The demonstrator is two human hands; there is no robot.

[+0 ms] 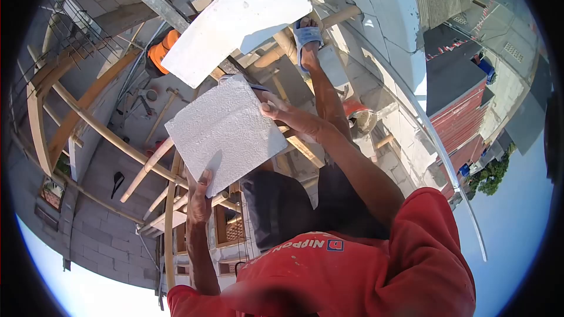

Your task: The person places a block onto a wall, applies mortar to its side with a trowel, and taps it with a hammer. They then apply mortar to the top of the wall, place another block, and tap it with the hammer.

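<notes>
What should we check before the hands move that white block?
1. Left hand grips the near edge of the white block: ok.
2. Right hand is on the far edge, fingers over it: ok.
3. Block is whole where its top face shows: ok.
4. Foot in the blue sandal rests on a bamboo pole: ok.
5. Firm footing on the scaffold: cannot tell.
6. Long drop below, no guard seen: not ok.

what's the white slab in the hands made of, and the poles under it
White slab: probably lightweight aerated concrete or foam, judging by its matt, grainy, pitted face. Poles: look like bamboo, pale tan, round and smooth with faint joints.
</notes>
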